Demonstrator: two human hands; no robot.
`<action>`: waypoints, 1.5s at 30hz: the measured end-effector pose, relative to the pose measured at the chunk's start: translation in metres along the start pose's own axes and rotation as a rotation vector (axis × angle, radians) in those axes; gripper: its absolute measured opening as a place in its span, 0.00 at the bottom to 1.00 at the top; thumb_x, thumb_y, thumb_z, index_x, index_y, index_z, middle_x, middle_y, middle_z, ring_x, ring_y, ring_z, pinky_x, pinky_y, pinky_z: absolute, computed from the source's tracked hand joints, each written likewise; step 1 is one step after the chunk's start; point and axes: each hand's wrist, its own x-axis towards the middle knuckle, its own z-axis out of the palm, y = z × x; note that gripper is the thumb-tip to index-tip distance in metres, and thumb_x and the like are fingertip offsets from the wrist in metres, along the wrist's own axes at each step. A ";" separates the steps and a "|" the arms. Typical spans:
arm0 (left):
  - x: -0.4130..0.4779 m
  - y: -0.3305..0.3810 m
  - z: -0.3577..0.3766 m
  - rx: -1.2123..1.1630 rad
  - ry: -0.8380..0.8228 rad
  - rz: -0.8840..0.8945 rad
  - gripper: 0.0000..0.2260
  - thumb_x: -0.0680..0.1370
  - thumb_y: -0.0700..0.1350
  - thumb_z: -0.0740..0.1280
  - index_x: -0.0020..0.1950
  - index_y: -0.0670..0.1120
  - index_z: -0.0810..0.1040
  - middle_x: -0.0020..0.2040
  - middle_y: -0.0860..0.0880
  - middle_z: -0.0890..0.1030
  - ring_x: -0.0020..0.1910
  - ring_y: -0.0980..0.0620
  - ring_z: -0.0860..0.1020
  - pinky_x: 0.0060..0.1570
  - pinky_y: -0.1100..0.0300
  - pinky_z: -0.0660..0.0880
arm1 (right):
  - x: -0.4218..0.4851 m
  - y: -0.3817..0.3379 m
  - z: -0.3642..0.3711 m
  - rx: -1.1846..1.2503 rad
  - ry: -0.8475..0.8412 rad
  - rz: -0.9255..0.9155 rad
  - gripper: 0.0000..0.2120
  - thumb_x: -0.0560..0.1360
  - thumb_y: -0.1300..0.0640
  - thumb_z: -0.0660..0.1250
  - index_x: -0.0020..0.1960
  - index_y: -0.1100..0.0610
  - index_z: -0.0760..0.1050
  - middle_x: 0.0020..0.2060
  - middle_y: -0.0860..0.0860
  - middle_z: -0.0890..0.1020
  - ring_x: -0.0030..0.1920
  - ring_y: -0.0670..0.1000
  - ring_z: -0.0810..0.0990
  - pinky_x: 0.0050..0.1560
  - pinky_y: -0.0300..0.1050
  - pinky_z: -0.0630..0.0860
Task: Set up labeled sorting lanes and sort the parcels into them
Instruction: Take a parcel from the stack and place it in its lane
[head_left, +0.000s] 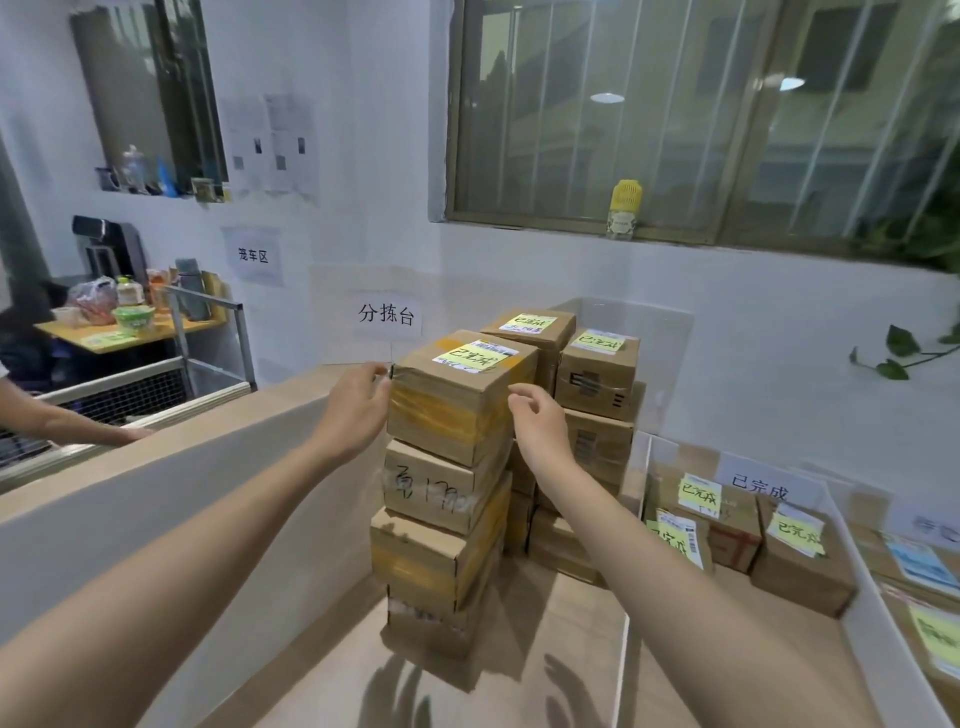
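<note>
A tall stack of taped cardboard parcels stands in the middle lane. Its top parcel carries a yellow-green note with handwriting. My left hand touches that parcel's left upper corner with its fingertips. My right hand hovers at its right side, fingers curled and apart, holding nothing. Two more stacks with the same notes stand behind. A white lane sign stands on the back wall. To the right, a lane behind a white divider holds labelled parcels under another sign.
A tan side wall borders the lane on the left. Another person's arm rests on its far rim near a wire cage cart. A further lane at far right holds parcels. A yellow bottle stands on the window sill.
</note>
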 end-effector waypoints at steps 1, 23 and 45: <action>0.006 0.000 0.001 -0.011 -0.006 -0.001 0.15 0.82 0.43 0.56 0.65 0.39 0.72 0.62 0.40 0.76 0.62 0.43 0.72 0.60 0.53 0.66 | 0.003 -0.001 0.002 0.009 0.014 0.004 0.14 0.82 0.54 0.56 0.66 0.51 0.72 0.55 0.46 0.74 0.57 0.47 0.72 0.53 0.42 0.72; 0.100 -0.013 0.022 -0.242 -0.520 0.043 0.14 0.82 0.47 0.53 0.62 0.50 0.74 0.57 0.48 0.74 0.57 0.48 0.71 0.59 0.55 0.69 | 0.032 -0.026 0.054 -0.026 0.168 0.148 0.16 0.81 0.56 0.57 0.68 0.54 0.71 0.63 0.50 0.73 0.56 0.49 0.72 0.42 0.38 0.69; 0.065 -0.003 -0.005 -0.479 -0.383 0.060 0.19 0.79 0.42 0.59 0.70 0.49 0.68 0.70 0.51 0.71 0.63 0.56 0.70 0.55 0.61 0.66 | -0.009 -0.042 0.043 0.098 0.224 0.047 0.19 0.78 0.65 0.59 0.65 0.51 0.74 0.64 0.51 0.75 0.66 0.51 0.71 0.63 0.49 0.75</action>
